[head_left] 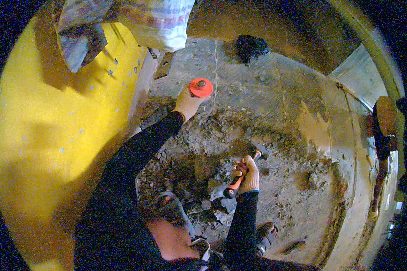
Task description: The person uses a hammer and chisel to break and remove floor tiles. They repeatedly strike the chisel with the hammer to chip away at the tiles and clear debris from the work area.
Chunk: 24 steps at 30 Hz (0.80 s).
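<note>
My left hand (pixel 187 104) reaches forward with its fingers wrapped round a chisel, seen end-on. Its round orange-red hand guard (pixel 195 92) and the metal striking end (pixel 201 83) face up, while the shank and tip are hidden below. Lower and to the right, my right hand (pixel 252 178) grips a hammer by its orange and black handle (pixel 234 185). The hammer's dark head (pixel 261 150) points away from me, low over the rubble, and is partly lost in shadow. Broken earth and stone rubble (pixel 221 131) lies beneath both hands.
A yellow wall (pixel 72 122) with chipped spots rises on the left. A striped woven sack (pixel 153 22) hangs at the top. On the concrete floor (pixel 267 81) sits a black bundle (pixel 251 48). A sandalled foot (pixel 267 238) rests near my right forearm. Another person (pixel 384 131) is at the far right.
</note>
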{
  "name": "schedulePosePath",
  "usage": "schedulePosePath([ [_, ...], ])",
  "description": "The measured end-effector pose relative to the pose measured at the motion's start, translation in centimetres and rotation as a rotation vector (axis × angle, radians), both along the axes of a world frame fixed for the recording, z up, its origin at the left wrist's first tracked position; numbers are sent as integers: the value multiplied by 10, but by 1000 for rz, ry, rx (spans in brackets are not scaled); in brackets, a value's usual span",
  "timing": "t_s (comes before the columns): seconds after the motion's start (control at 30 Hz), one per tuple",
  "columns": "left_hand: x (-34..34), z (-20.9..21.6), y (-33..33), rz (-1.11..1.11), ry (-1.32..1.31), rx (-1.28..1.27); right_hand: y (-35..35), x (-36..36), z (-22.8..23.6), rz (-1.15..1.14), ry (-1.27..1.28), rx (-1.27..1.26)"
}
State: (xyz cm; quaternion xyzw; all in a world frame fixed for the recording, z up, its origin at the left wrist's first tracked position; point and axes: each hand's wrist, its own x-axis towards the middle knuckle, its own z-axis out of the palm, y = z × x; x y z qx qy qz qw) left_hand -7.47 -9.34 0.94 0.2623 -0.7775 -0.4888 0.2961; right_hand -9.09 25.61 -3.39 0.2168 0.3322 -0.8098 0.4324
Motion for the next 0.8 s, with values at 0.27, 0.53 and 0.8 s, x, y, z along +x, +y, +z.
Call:
schedulePosePath([
  [0.27,9,5,3,-180,-29,-69,-25,4,116,52,460,373],
  [0.53,-6,-5,-12,-226,80,-45,-58,-18,286,-368,982,46],
  [0.8,-14,-3,-13,-239,-181,-137,-138,-16,204,-20,1063,541],
])
